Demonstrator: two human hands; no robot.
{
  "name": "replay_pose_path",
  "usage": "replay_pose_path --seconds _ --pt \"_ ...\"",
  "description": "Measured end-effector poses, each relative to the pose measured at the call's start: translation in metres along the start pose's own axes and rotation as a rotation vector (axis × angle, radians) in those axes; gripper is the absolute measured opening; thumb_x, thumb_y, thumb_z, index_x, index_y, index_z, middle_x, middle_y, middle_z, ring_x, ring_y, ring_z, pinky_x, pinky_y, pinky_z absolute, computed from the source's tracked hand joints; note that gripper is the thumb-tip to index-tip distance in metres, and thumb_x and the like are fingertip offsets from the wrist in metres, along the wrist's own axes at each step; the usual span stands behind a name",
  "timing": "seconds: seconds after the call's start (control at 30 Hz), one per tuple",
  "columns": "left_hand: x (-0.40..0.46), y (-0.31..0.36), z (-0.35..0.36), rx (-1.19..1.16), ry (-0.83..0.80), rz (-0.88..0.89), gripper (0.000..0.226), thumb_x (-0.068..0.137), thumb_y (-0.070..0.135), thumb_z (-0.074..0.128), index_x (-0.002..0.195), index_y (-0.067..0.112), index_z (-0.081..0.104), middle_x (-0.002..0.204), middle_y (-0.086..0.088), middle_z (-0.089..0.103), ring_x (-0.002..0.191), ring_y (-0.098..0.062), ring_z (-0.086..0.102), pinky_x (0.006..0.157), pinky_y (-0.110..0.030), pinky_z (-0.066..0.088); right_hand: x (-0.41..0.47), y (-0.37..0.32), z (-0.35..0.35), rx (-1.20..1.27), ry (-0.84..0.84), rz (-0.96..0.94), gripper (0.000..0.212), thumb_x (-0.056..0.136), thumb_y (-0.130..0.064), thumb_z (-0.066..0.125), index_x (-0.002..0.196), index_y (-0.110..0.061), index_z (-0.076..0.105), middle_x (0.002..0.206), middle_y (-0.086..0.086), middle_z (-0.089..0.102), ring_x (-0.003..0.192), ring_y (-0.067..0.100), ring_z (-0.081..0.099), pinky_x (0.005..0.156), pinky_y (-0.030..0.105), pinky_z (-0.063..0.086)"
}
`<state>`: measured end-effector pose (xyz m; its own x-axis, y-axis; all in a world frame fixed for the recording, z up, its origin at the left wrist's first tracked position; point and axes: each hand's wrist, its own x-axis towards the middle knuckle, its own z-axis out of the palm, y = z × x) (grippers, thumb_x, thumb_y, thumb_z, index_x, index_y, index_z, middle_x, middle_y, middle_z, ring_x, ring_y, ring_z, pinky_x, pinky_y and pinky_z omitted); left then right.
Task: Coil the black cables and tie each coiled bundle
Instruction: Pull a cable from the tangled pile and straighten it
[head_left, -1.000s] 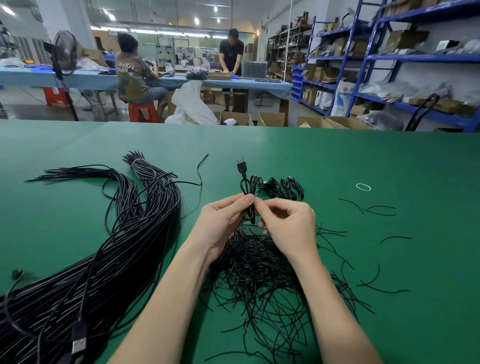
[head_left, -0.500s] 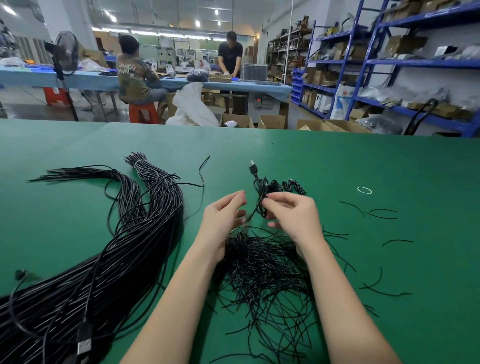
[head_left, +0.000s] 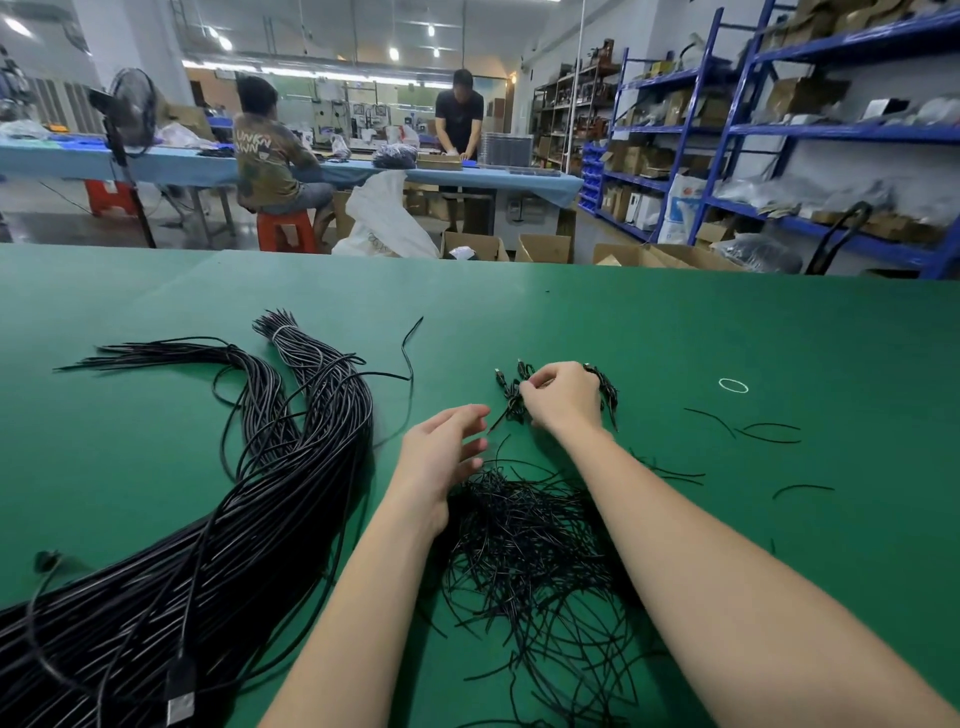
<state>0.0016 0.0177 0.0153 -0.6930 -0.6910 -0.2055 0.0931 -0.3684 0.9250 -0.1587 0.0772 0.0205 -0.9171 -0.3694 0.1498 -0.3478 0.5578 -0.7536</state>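
Right hand (head_left: 563, 397) grips the small coiled black cable bundle (head_left: 514, 400) at 12 o'clock on the green felt tabletop (head_left: 675, 332); left hand (head_left: 441, 449) hovers loose-fingered, empty. Probably best setting it flat beside the others, tie snug.

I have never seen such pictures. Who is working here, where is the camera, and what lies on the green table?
There is no machine. A person works with two bare hands, and the camera sits on their head, looking down. The right hand sets a small coiled cable beside other finished coils on the green table. The left hand hovers open, holding nothing. To the left lies a big bundle of long black cables; between the arms, a pile of thin black ties.
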Motion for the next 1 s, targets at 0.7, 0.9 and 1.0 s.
replay_pose_path --seconds 0.7,0.9,1.0 --pt "-0.009 0.001 0.002 0.140 0.035 0.036 0.019 0.095 0.014 0.059 0.107 0.010 0.074 0.092 0.001 0.070 0.070 -0.011 0.061 0.063 -0.023 0.046 -0.098 -0.009 -0.025 0.140 -0.058 -0.301 0.009 0.087 -0.030 0.071 0.080 -0.035 0.074 0.075 -0.019 0.071 0.070 -0.001 0.062 0.066 0.020 0.049" --pt "-0.012 0.003 -0.004 -0.023 0.009 0.034 0.024 0.098 0.008 0.047 0.085 0.016 0.066 0.081 -0.006 0.060 0.068 -0.017 0.052 0.056 -0.026 0.037 -0.112 -0.062 -0.011 -0.040 -0.167 -0.636 0.012 0.086 -0.028 0.066 0.091 -0.035 0.076 0.088 -0.016 0.072 0.095 0.013 0.062 0.086 0.034 0.053" --pt "-0.011 0.003 -0.006 -0.258 0.045 0.022 0.028 0.104 0.018 0.035 0.094 0.018 0.061 0.087 -0.009 0.057 0.076 -0.021 0.052 0.063 -0.030 0.036 -0.105 -0.095 -0.003 -0.104 -0.379 -0.678 0.018 0.089 -0.021 0.066 0.097 -0.034 0.076 0.093 -0.016 0.072 0.096 0.013 0.064 0.093 0.036 0.054"
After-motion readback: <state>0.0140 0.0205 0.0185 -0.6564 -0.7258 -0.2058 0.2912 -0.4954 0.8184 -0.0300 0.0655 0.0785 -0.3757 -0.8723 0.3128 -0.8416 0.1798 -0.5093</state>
